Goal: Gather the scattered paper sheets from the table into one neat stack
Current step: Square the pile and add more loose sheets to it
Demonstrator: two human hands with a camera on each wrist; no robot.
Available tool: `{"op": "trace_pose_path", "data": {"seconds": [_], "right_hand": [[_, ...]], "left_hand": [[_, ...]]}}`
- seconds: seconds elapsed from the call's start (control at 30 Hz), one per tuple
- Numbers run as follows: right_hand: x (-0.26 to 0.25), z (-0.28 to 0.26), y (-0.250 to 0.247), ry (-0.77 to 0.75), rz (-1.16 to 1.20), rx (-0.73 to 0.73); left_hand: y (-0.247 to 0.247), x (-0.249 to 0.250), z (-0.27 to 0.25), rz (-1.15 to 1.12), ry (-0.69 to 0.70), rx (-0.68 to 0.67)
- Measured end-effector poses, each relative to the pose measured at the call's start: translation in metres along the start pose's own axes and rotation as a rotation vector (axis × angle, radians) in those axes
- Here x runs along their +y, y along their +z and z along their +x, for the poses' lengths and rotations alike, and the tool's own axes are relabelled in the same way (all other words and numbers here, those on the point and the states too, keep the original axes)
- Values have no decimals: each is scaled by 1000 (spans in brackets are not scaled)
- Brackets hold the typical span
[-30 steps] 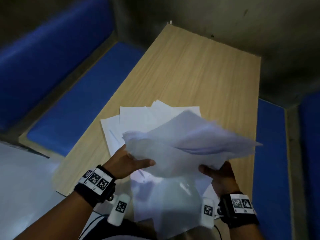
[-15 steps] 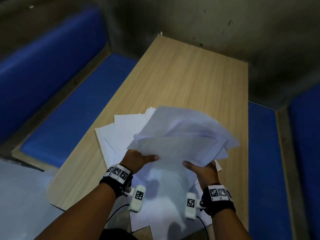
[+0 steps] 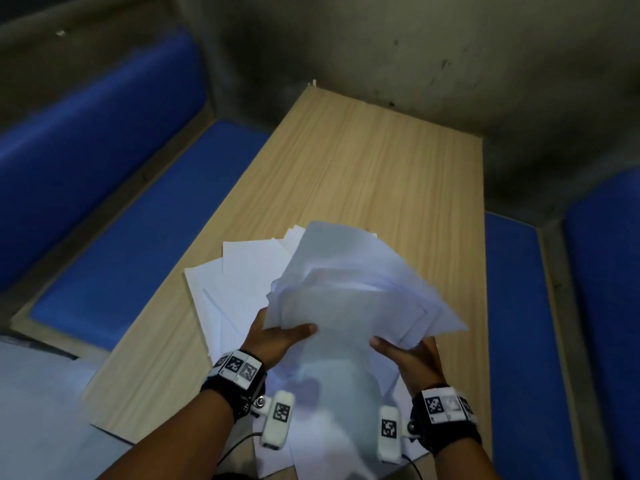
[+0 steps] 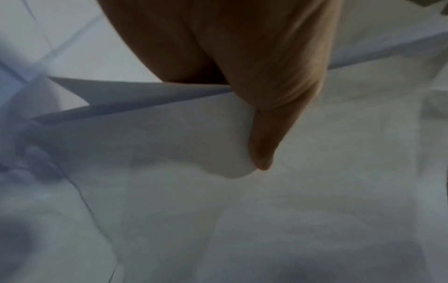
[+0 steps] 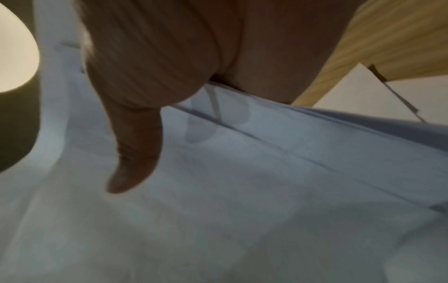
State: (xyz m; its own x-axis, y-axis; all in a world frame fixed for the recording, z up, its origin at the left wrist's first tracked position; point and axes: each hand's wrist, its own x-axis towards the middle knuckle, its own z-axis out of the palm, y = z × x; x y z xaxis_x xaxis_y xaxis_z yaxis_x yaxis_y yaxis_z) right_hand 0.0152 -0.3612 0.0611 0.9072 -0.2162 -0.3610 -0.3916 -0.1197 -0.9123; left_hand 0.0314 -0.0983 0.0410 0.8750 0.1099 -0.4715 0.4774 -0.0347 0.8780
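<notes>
A: Far left, what lies on the bench [image 3: 381, 174]?

B: Loose sheets [image 3: 239, 271], white, overlapping, fanned flat on the wood near its left edge. A blue seat [image 3: 145, 244] runs beside the bench.

A: And the left hand [image 3: 277, 336]?

B: It pinches the near left edge of the bundle [image 3: 360, 299]: thumb on top, fingers beneath. Its wrist view shows the thumb [image 4: 266, 122] pressed onto the top sheet.

A: Where is the bundle?

B: Raised above the bench between both hands, its sheets uneven, corners splayed to the right. More paper lies under it near the front edge.

A: The right hand [image 3: 412, 358]?

B: Its grip holds the bundle's near right edge, thumb [image 5: 135, 145] on top, fingers hidden below. Another blue seat [image 3: 519, 323] lies to the right.
</notes>
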Motion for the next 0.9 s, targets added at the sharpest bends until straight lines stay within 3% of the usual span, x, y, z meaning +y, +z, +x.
{"op": "trace_pose_path", "data": {"seconds": [0.07, 0.17, 0.2, 0.3, 0.43, 0.5, 0.63, 0.7, 0.9], "right_hand": [[-13, -1, -13, -108, -47, 41], [-65, -10, -37, -447, 116, 125], [-87, -17, -44, -556, 60, 132], [-144, -39, -45, -866, -404, 55], [-164, -35, -9, -934, -705, -160], [-154, -25, 1, -1015, -685, -160], [-148, -20, -21, -729, -129, -48], [-131, -11, -42, -630, 36, 25], [-43, 4, -51, -321, 206, -34]], "left_hand": [[-3, -1, 3, 24, 24, 19], [-9, 2, 2, 16, 40, -13], [-10, 3, 1, 15, 51, -40], [-10, 9, -6, -24, 97, -92], [-7, 19, -16, -32, 152, -151], [-7, 18, -17, 4, 183, -168], [-13, -2, -4, 33, 241, -147], [-15, -5, -4, 35, 268, -151], [-12, 8, -10, 68, 404, -174]]}}
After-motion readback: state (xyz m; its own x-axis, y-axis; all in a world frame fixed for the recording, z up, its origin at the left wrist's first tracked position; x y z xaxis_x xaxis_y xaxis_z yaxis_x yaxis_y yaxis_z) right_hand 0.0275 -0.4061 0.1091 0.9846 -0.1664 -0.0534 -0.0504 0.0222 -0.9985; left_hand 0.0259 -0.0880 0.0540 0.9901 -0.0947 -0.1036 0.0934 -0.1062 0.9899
